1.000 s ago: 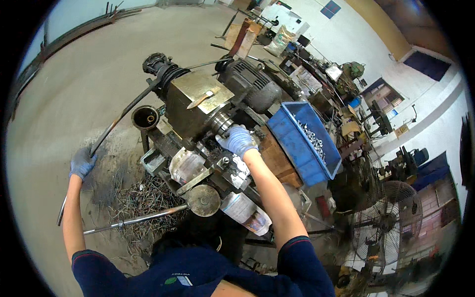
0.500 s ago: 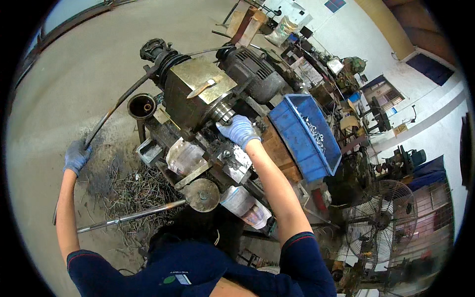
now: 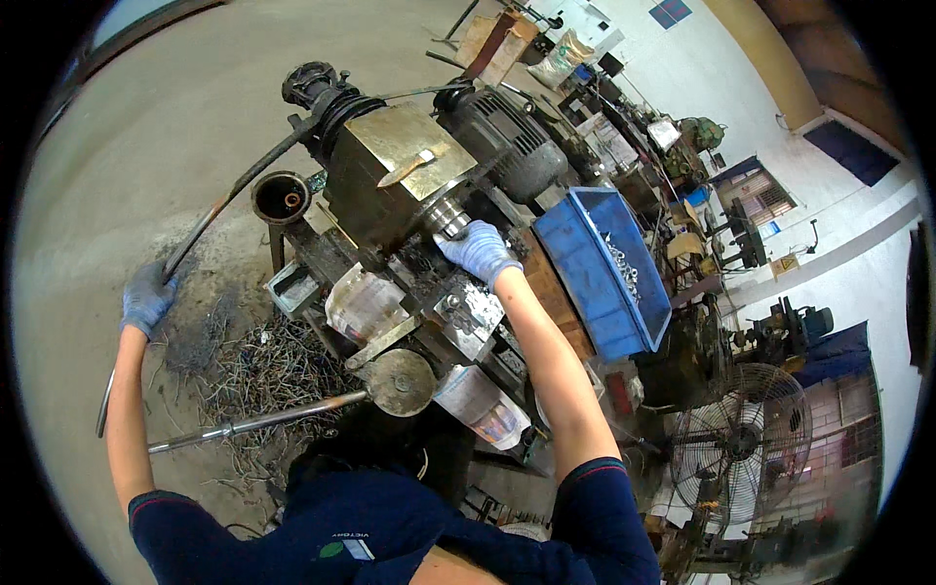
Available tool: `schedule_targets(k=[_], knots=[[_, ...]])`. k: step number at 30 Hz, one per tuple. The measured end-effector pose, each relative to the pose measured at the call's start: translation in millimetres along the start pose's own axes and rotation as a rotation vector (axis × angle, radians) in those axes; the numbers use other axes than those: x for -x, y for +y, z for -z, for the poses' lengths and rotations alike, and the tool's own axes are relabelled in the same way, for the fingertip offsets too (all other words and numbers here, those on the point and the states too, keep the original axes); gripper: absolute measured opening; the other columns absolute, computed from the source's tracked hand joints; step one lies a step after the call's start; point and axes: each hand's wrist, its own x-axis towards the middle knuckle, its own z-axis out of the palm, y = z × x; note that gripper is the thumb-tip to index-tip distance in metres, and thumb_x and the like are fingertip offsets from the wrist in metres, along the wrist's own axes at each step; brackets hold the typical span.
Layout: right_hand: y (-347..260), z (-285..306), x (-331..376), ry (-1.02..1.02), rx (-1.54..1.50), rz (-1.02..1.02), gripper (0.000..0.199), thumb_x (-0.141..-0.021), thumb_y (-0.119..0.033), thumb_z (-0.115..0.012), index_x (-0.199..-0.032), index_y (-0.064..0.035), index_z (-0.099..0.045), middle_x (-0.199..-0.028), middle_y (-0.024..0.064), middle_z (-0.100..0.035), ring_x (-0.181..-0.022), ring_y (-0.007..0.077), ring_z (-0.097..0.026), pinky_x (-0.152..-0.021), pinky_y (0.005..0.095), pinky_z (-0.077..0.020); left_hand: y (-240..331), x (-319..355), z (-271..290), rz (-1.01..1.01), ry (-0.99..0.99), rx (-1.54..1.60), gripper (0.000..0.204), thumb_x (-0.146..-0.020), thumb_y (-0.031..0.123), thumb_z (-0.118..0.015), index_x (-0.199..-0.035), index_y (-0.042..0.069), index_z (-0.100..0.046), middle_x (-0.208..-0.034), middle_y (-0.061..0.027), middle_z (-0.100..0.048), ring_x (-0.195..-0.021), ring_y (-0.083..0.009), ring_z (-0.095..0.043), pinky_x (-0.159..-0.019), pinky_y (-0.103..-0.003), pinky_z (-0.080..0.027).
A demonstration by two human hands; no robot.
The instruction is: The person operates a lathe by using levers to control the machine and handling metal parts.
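1. Your left hand (image 3: 146, 297), in a blue glove, is clenched around the long dark lever (image 3: 229, 200), which curves up from low at your left side to the top of the machine (image 3: 400, 175).
2. Your right hand (image 3: 478, 250), also gloved in blue, lies on the shiny round chuck (image 3: 447, 216) at the front of the machine's brass-coloured housing; whether its fingers actually clamp anything there you cannot tell from this view.
3. Just beside your right forearm stands a blue plastic crate (image 3: 585, 283) holding a heap of small bright metal parts (image 3: 619, 263).
4. On the far left of the machine sits a round rusty pot (image 3: 282, 198), open at the top, and below it a small grey tray (image 3: 291, 289).
5. A steel rod with a round disc head (image 3: 322, 405) lies across the frame near your chest.
6. Under the machine the concrete floor (image 3: 146, 127) carries a tangle of metal swarf (image 3: 258, 361) and a dark stain.
7. To your right the workshop is crowded with other machines, and a caged fan (image 3: 746, 444) stands close by.
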Motion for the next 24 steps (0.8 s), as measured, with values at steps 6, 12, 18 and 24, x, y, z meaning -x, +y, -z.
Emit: schedule_targets(k=[6,12,18,24], knots=[[-10.6,16.0,-2.0,0.138,-0.128,-0.129,0.047,-0.067,-0.040,-0.074,-0.080,0.0039,-0.066,-0.078,0.0194,-0.067,-0.075,0.0283,-0.066,-0.071,0.0347,-0.0504,-1.4,-5.1,0.3,-0.004,0.006,-0.019,0.028,-0.079,0.032,-0.057,-0.090,0.006,-0.061,-0.090,-0.0204,-0.061,-0.087,-0.0377,-0.058,-0.075,-0.047,-0.045],[-23.5,14.2,-1.1,0.161,-0.130,-0.066,0.042,-0.069,-0.046,-0.069,-0.078,-0.0049,-0.069,-0.083,0.0187,-0.066,-0.082,0.0317,-0.064,-0.076,0.0380,-0.0496,2.5,-12.7,1.0,-0.037,-0.011,-0.055,0.024,-0.078,0.029,-0.058,-0.086,0.006,-0.062,-0.086,-0.0206,-0.061,-0.084,-0.0388,-0.058,-0.072,-0.048,-0.045],[-10.9,4.1,-4.0,0.265,-0.104,0.085,0.041,-0.070,-0.042,-0.070,-0.082,-0.0032,-0.069,-0.086,0.0167,-0.066,-0.081,0.0326,-0.064,-0.075,0.0359,-0.0496,-80.3,-95.6,5.7,-0.256,0.130,-0.309,0.008,-0.076,0.013,-0.054,-0.082,0.006,-0.055,-0.077,-0.0170,-0.061,-0.074,-0.0369,-0.059,-0.063,-0.045,-0.046],[-15.8,10.1,-2.6,0.128,-0.046,0.001,0.040,-0.071,-0.044,-0.068,-0.085,-0.0068,-0.069,-0.089,0.0177,-0.066,-0.082,0.0333,-0.063,-0.078,0.0366,-0.0493,-120.9,-152.2,-26.2,-0.235,0.215,-0.468,0.021,-0.077,0.010,-0.052,-0.096,0.007,-0.059,-0.079,-0.0164,-0.063,-0.075,-0.0322,-0.061,-0.066,-0.044,-0.047]])
